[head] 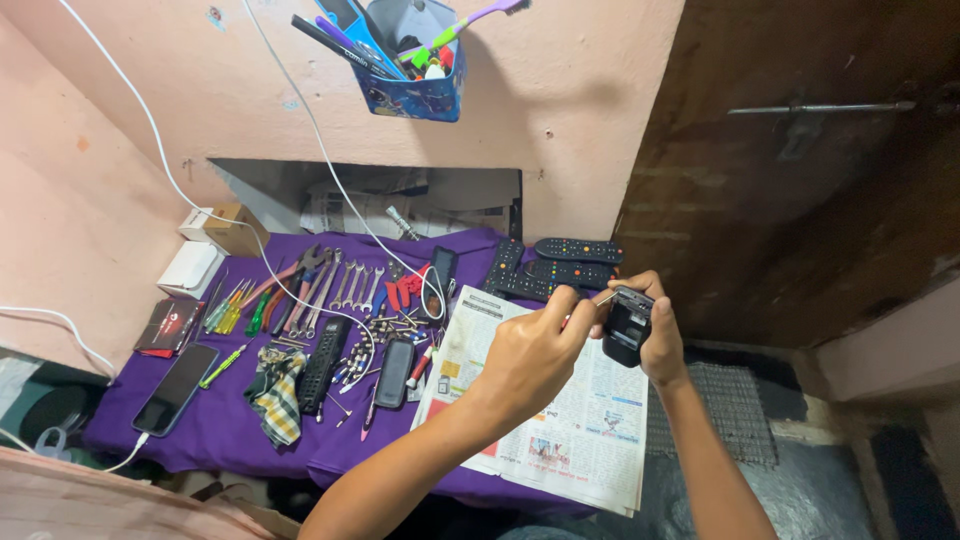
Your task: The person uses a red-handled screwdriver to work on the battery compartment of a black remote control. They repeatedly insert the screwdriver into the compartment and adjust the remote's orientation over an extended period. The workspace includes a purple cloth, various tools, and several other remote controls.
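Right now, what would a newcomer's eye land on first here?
The two hands over the newspaper: the right hand holds a small black device while the left hand pokes a thin tool at it. Next, the tools spread across the purple cloth to the left.

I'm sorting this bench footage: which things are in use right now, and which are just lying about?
In use:
left hand with a thin tool
right hand holding a small black device

Lying about:
remote controls
wrenches
phone
newspaper
checked cloth
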